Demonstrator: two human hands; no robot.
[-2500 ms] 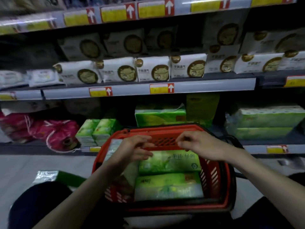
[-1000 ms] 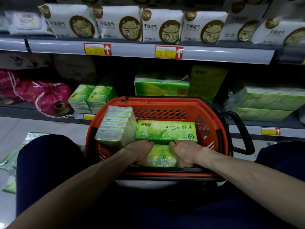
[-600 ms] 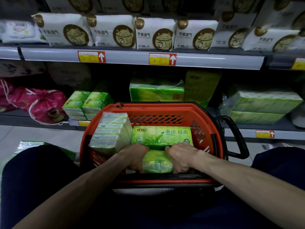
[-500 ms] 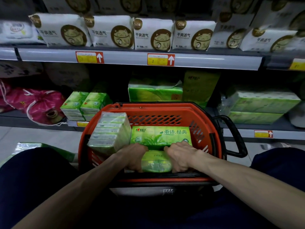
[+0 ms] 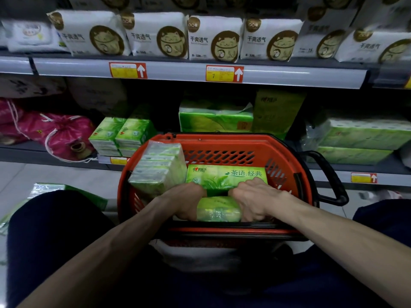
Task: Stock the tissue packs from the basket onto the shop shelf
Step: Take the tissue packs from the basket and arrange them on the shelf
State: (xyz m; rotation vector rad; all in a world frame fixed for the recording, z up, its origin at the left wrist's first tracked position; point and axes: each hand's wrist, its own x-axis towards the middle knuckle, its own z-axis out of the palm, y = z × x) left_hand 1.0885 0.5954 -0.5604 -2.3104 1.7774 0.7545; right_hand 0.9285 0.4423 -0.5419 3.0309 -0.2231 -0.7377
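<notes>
Shop shelf (image 5: 178,73) behind. One red basket (image 5: 222,141), three green tissue packs (image 5: 224,176) inside; left hand (image 5: 184,201), right hand (image 5: 253,198) both gripping nearest pack (image 5: 218,210).

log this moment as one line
step: pick | left hand: grips green plastic-wrapped tissue pack | right hand: grips same pack | pack: inside red plastic basket

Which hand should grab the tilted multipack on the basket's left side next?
Left: the left hand sits beside that multipack; the right hand grips the opposite end of the near green pack.
</notes>
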